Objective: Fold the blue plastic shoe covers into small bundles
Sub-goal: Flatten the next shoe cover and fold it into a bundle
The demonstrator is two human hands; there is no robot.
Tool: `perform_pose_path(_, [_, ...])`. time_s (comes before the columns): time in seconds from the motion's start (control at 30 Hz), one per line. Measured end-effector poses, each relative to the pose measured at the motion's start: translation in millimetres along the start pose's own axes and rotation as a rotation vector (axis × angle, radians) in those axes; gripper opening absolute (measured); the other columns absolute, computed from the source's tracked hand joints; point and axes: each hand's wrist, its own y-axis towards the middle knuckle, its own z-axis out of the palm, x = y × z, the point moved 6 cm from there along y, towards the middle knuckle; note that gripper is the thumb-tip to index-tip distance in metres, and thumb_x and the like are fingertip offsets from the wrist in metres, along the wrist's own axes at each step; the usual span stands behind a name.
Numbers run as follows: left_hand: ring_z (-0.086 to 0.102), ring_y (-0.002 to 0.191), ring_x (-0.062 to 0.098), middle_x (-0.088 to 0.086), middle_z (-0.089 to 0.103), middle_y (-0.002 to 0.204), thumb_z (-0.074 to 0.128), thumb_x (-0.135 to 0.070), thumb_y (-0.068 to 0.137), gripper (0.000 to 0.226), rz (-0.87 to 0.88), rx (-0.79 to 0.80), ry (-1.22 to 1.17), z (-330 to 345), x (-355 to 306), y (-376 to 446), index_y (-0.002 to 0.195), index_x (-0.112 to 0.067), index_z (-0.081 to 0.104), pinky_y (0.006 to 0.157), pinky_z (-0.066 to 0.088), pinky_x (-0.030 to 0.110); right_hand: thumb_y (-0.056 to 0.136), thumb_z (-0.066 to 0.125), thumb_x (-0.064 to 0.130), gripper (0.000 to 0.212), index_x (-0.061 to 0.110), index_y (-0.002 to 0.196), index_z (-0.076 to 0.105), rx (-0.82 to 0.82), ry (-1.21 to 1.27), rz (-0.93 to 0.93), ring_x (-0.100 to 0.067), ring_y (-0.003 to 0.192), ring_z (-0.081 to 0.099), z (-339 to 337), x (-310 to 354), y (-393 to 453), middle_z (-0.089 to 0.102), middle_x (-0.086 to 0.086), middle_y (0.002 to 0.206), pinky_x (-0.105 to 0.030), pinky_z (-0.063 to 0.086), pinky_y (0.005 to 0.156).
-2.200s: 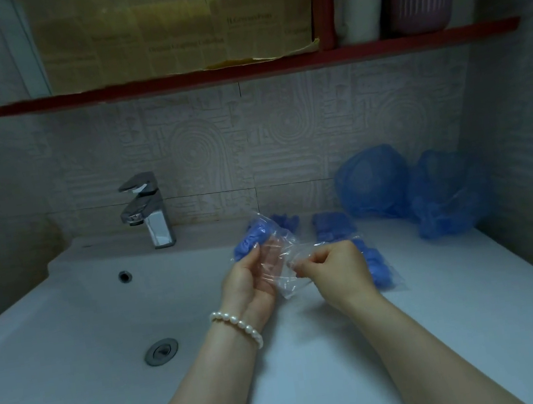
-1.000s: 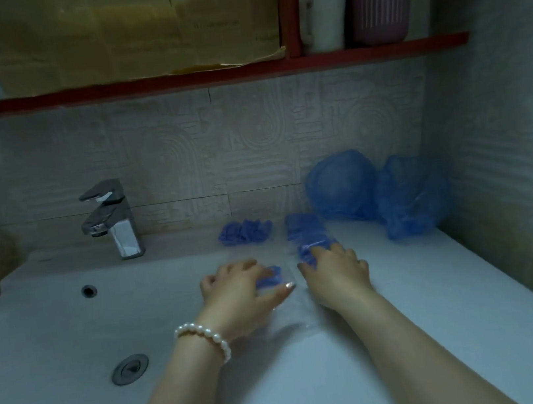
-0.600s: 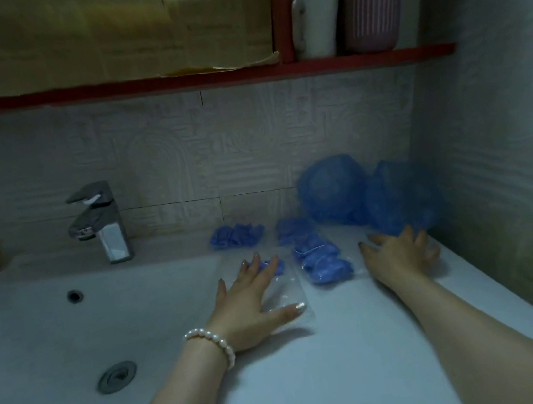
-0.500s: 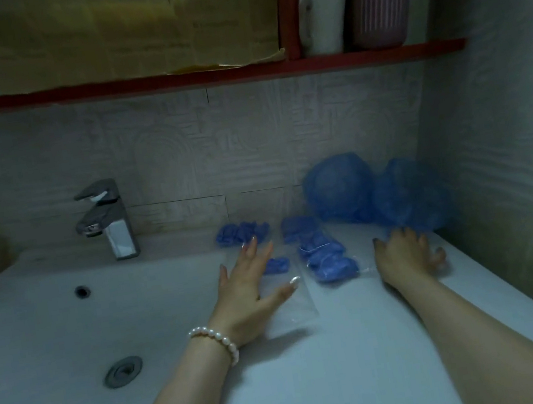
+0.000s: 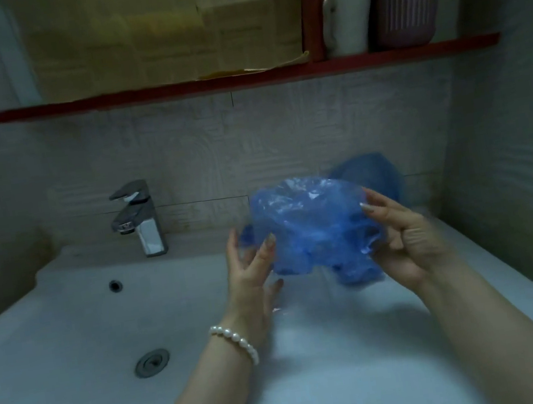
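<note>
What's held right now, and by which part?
A puffed blue shoe cover, held up between both hands: right hand grips its right edge, left hand fingers touch its left edge.

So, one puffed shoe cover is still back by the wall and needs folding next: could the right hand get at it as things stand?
Probably not yet: the right hand holds a shoe cover, which hangs before the other cover.

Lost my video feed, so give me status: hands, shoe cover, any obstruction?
Right hand grip on unfolded blue shoe cover, held above the counter. Left hand open, fingers at its left edge. Second cover behind. Nothing obstructing.
</note>
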Motion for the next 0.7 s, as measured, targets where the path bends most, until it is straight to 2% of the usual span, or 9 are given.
perform_pose_path(0.1, [0.059,0.112,0.029,0.003,0.053,0.133,0.075,-0.009,0.059,0.107,-0.030,-0.063,-0.155,-11.8,-6.3,2.5,0.142,-0.045,0.016,0.095,0.044,0.054,0.063,0.063,-0.006,0.058,0.014,0.117,0.058,-0.067,0.014,0.051,-0.018,0.078,0.065,-12.5,-6.0,5.8,0.065,-0.008,0.103,-0.021,0.050,0.047])
perform_pose_path(0.23, [0.050,0.122,0.022,0.000,0.041,0.140,0.087,-0.018,0.055,0.111,0.049,-0.070,0.094,-6.5,-9.4,-6.6,0.142,-0.040,0.022,0.096,0.046,0.048,0.089,0.044,-0.007,0.039,0.015,0.121,0.051,-0.231,0.030,0.064,-0.021,0.080,0.063,-31.2,-15.9,14.9,0.064,-0.009,0.097,-0.028,0.055,0.052])
perform_pose_path(0.3, [0.042,0.121,0.011,-0.004,0.039,0.132,0.084,-0.031,0.064,0.087,0.345,-0.228,0.508,-5.6,-25.0,-15.9,0.136,-0.026,0.034,0.103,0.040,0.039,0.093,0.042,-0.006,0.030,0.013,0.114,0.052,-0.330,0.008,0.046,-0.022,0.077,0.062,-36.7,-20.9,16.8,0.062,-0.010,0.093,-0.034,0.053,0.056])
perform_pose_path(0.37, [0.047,0.102,0.014,-0.007,0.044,0.110,0.070,-0.033,0.077,0.047,0.900,-0.398,0.835,2.7,-51.3,-33.3,0.114,-0.016,0.048,0.091,0.044,0.039,0.095,0.039,-0.006,0.023,0.012,0.100,0.052,-0.423,-0.006,0.037,-0.023,0.072,0.059,-39.5,-25.3,16.5,0.060,-0.011,0.090,-0.036,0.050,0.057])
perform_pose_path(0.43, [0.049,0.080,0.014,-0.007,0.046,0.090,0.061,-0.030,0.081,0.022,1.201,-0.337,0.918,17.0,-56.8,-47.9,0.091,-0.013,0.051,0.073,0.047,0.035,0.095,0.038,-0.004,0.021,0.008,0.101,0.053,-0.432,-0.002,0.049,-0.025,0.071,0.060,-36.6,-33.1,16.7,0.060,-0.013,0.091,-0.034,0.052,0.054])
perform_pose_path(0.5, [0.047,0.068,0.008,-0.007,0.050,0.079,0.059,-0.038,0.082,0.026,1.107,-0.150,0.991,30.3,-46.8,-45.2,0.082,-0.013,0.056,0.063,0.045,0.025,0.094,0.047,0.009,0.023,0.002,0.115,0.055,-0.310,0.028,0.104,-0.027,0.076,0.063,-23.3,-43.3,17.4,0.063,-0.018,0.099,-0.034,0.055,0.054])
perform_pose_path(0.57, [0.051,0.073,0.007,-0.006,0.055,0.086,0.059,-0.052,0.074,0.040,0.901,-0.063,1.147,32.0,-30.1,-35.0,0.088,-0.014,0.060,0.065,0.042,0.018,0.077,0.069,0.027,0.055,0.005,0.124,0.052,-0.146,-0.005,0.178,-0.028,0.084,0.066,-8.6,-50.2,15.5,0.064,-0.019,0.112,-0.033,0.055,0.055])
perform_pose_path(0.63, [0.055,0.088,0.016,-0.002,0.056,0.098,0.067,-0.053,0.069,0.050,0.745,-0.083,1.276,20.5,-19.4,-22.8,0.101,-0.015,0.060,0.075,0.041,0.022,0.062,0.078,0.008,0.079,0.016,0.132,0.041,-0.090,-0.128,0.177,-0.026,0.083,0.068,-5.1,-52.7,15.1,0.058,-0.018,0.119,-0.033,0.054,0.056])
perform_pose_path(0.7, [0.051,0.103,0.021,-0.001,0.054,0.112,0.073,-0.048,0.068,0.060,0.596,-0.102,1.381,10.6,-14.2,-13.1,0.115,-0.016,0.054,0.086,0.037,0.026,0.063,0.067,-0.019,0.094,0.025,0.138,0.031,-0.083,-0.290,0.132,-0.025,0.090,0.065,-5.5,-53.2,14.1,0.049,-0.014,0.121,-0.034,0.055,0.066])
